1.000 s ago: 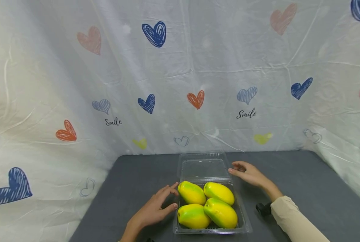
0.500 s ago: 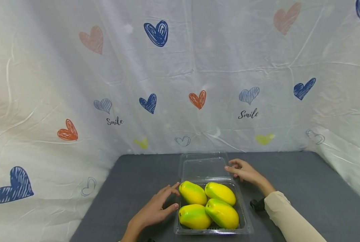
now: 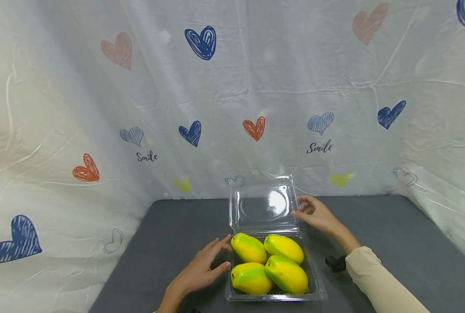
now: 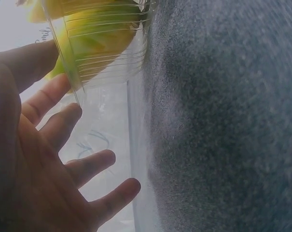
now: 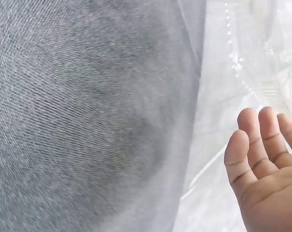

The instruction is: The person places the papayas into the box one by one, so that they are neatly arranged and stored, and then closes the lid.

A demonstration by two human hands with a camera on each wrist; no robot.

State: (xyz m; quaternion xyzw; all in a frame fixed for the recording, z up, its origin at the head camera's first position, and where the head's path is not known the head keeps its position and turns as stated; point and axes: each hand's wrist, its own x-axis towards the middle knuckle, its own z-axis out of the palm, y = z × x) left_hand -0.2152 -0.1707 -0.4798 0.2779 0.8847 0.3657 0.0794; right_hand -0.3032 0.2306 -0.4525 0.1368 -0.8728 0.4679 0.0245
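Observation:
Several yellow-green mangoes (image 3: 286, 274) lie in the base of a clear plastic clamshell container (image 3: 314, 297), in front of me in the head view. Its hinged lid (image 3: 252, 208) stands raised at the back, tilted up off the table. At the lid's right edge, my right hand (image 3: 320, 217) holds it, thumb on the near side and fingers behind. My left hand (image 3: 201, 267) is at the base's left side, fingers spread and fingertips right at the rim. The left wrist view shows the ribbed container wall (image 4: 102, 53) close to that thumb and index finger.
A dark grey cloth (image 3: 177, 230) covers the table. White sheeting (image 3: 217, 87) printed with hearts hangs behind it and at both sides. A black strap-like device (image 3: 336, 263) sits at my right wrist, by the beige sleeve (image 3: 377, 278).
The lid has swung up from lying back near the table to a raised tilt. My right hand has moved in to its edge and slightly up. My left hand has stayed in place.

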